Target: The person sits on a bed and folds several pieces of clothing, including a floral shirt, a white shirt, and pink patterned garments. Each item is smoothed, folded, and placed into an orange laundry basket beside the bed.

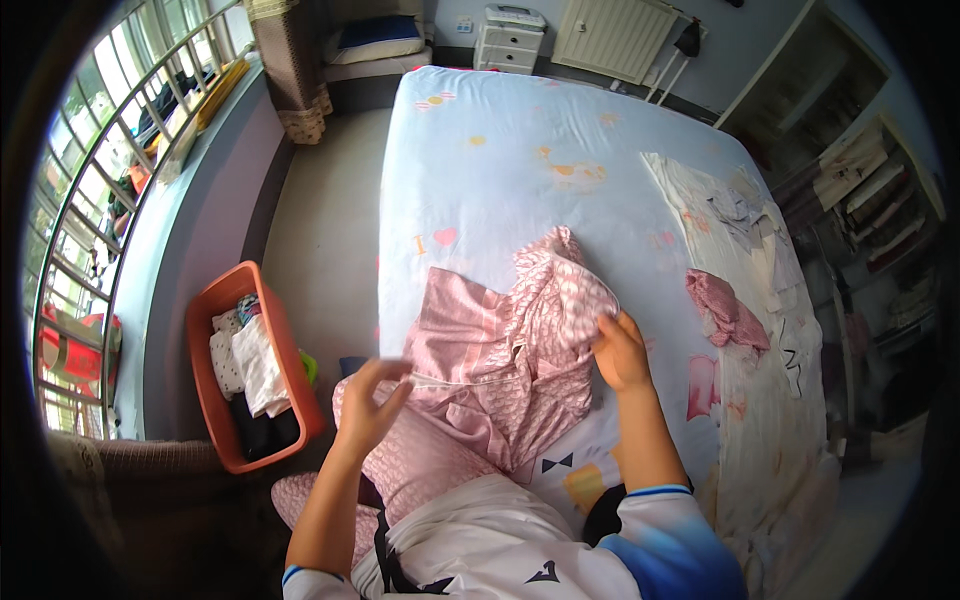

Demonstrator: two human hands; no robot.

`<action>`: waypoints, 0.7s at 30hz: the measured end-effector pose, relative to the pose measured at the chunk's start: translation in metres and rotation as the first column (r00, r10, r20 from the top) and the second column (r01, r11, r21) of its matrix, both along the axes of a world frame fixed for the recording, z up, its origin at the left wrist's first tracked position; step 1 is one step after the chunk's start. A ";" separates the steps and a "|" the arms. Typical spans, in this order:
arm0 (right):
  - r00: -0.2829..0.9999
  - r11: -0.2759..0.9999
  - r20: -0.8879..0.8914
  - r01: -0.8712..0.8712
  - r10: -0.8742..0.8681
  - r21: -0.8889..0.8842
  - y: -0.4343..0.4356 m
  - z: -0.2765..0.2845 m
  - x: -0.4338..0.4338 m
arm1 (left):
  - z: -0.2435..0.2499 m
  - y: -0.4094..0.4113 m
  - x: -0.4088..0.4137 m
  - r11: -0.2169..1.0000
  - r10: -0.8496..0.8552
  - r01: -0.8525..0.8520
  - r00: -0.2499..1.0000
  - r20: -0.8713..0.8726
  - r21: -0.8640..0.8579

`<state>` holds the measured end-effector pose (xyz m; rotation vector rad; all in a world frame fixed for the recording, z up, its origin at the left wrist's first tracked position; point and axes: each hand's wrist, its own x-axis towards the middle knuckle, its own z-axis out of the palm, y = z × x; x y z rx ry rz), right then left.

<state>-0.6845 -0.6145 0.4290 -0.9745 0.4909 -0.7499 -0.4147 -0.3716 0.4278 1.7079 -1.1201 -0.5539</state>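
A pink patterned garment (465, 315) with white piping lies crumpled on the bed in front of me. My right hand (624, 352) pinches its piped edge at the right, and that part is lifted in a loose fold. At the garment's left side is my left hand (371, 405), thumb and fingers apart, with blurred fingertips close to the piping; whether they touch it is unclear. The garment's near part lies against my leg, which is in pink patterned trousers (420, 450) of similar cloth.
An orange plastic tub (289, 352) holding clothes stands on the floor at the left, below a barred window (97, 202). Across the light blue bedsheet (480, 180), a folded pink cloth (724, 311) and white garments (757, 405) lie along the right side. A small drawer cabinet (510, 46) stands beyond the bed.
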 end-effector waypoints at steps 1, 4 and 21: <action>0.997 0.998 0.022 -0.070 0.070 0.000 0.023 0.012 -0.005 | 0.018 -0.020 -0.006 0.999 -0.001 0.005 0.997 0.082 -0.047; 0.934 0.938 0.124 -0.344 0.336 0.049 0.084 0.041 -0.015 | 0.049 -0.057 -0.037 0.981 -0.028 0.098 0.926 0.376 -0.169; 0.954 0.981 0.232 -0.185 0.192 -0.051 0.120 0.080 0.016 | 0.002 -0.010 -0.097 0.944 0.033 -0.032 0.999 -0.004 -0.327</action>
